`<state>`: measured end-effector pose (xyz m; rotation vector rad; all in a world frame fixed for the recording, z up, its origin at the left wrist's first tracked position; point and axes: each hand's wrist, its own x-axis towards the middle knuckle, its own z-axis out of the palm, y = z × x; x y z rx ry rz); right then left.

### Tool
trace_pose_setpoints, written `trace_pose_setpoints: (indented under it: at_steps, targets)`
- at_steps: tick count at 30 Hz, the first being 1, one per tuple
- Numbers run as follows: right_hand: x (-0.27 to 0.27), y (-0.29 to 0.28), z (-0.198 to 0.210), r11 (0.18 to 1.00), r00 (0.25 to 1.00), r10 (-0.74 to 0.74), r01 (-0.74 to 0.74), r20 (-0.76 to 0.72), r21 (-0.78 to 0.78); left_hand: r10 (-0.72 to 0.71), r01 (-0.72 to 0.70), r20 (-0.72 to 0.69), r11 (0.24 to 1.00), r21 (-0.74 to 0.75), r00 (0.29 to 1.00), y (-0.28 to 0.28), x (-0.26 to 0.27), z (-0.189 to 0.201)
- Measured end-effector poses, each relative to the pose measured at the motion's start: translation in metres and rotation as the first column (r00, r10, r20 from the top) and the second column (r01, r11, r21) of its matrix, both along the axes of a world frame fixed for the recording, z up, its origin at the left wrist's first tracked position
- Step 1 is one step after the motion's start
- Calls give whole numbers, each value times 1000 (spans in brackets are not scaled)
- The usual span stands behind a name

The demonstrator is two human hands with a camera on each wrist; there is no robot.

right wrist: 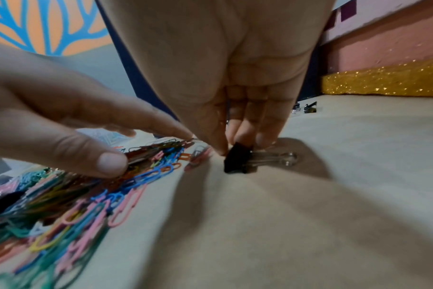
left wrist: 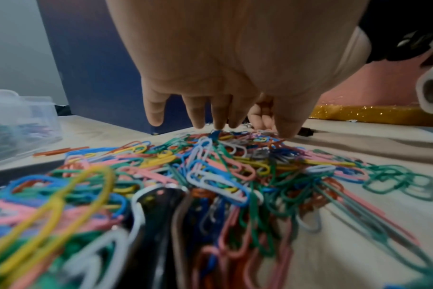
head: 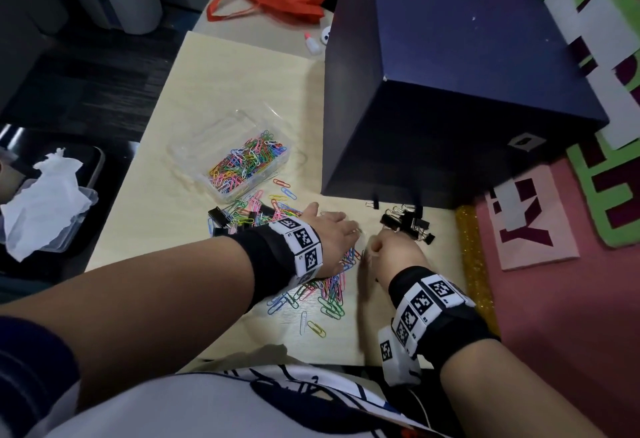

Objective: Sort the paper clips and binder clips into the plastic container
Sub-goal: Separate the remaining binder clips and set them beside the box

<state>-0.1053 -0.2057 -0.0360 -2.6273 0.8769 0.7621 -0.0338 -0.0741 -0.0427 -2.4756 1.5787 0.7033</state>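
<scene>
A heap of coloured paper clips (head: 329,292) lies on the pale table (head: 214,91). My left hand (head: 332,233) hovers over it, straight fingers (left wrist: 220,117) touching the top of the paper clips (left wrist: 210,176). Just to the right, my right hand (head: 381,247) pinches a black binder clip (right wrist: 237,160) that rests on the table, thumb on one side and fingers on the other. Several more binder clips (head: 408,226) lie beyond it. The clear plastic container (head: 194,146) stands further back, with paper clips (head: 247,163) in its right part.
A big dark blue box (head: 450,91) stands right behind the binder clips. A few black binder clips (head: 216,214) sit at the heap's left end. A gold glitter strip (head: 474,264) edges the table on the right. A clear box with tissue (head: 45,202) sits off the table's left.
</scene>
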Motion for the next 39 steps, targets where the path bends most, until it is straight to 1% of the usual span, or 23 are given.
trace_pose_setpoints:
  at_steps: [3, 7, 9, 10, 11, 13, 15, 16, 18, 20, 21, 23, 25, 27, 31, 34, 36, 39]
  targets:
    - [-2, 0, -1, 1000, 998, 24, -24, 62, -1, -26, 26, -6, 999, -20, 1000, 3, 0, 3]
    - [4, 7, -1, 987, 986, 137, -144, 92, 73, -56, 55, -14, 998, -34, 998, 15, 6, 11]
    - [11, 8, 1, 986, 982, 139, -150, 131, 75, -19, 19, 2, 994, -110, 1000, 22, 14, 14]
    - [14, 7, 2, 989, 980, 121, -133, 155, 68, 24, -21, 21, 990, -138, 999, 26, 19, 14]
    - [17, 8, 2, 991, 981, 109, -120, 164, 59, 80, -75, 34, 987, -141, 996, 30, 24, 15]
    - [20, 10, 1, 988, 983, 133, -142, 129, 61, 157, -155, 35, 986, -67, 987, 38, 33, 16]
    - [23, 18, 1, 975, 976, 196, -205, 98, 85, 143, -144, 2, 990, 6, 990, 46, 39, 16]
    - [25, 23, 2, 967, 969, 229, -238, 91, 93, 132, -132, -21, 991, 8, 991, 51, 41, 16]
    - [28, 32, 4, 954, 955, 281, -289, 100, 83, 140, -142, -49, 989, -39, 989, 61, 45, 18]
    - [30, 41, 9, 939, 931, 331, -342, 154, 46, 177, -182, -55, 978, -106, 983, 70, 49, 24]
    - [31, 46, 13, 923, 911, 369, -382, 184, 40, 191, -196, -53, 974, -111, 980, 74, 51, 27]
    - [31, 59, 17, 875, 864, 457, -479, 214, 66, 208, -210, -53, 977, -36, 977, 83, 54, 30]
    - [30, 74, 19, 822, 818, 540, -564, 198, 86, 211, -207, -49, 975, 84, 976, 91, 56, 32]
    - [29, 87, 16, 780, 777, 606, -622, 167, 62, 209, -202, -24, 967, 156, 978, 99, 56, 32]
    - [27, 103, 10, 773, 767, 632, -634, 110, -17, 206, -203, 12, 955, 215, 979, 109, 52, 28]
    - [25, 110, 5, 779, 771, 627, -623, 110, -72, 235, -234, 13, 961, 149, 972, 113, 48, 23]
    - [24, 114, 3, 795, 786, 607, -602, 119, -79, 270, -270, 18, 958, 93, 963, 117, 46, 21]
    - [25, 116, 4, 812, 802, 583, -577, 131, -82, 309, -311, 38, 949, 57, 950, 122, 45, 22]
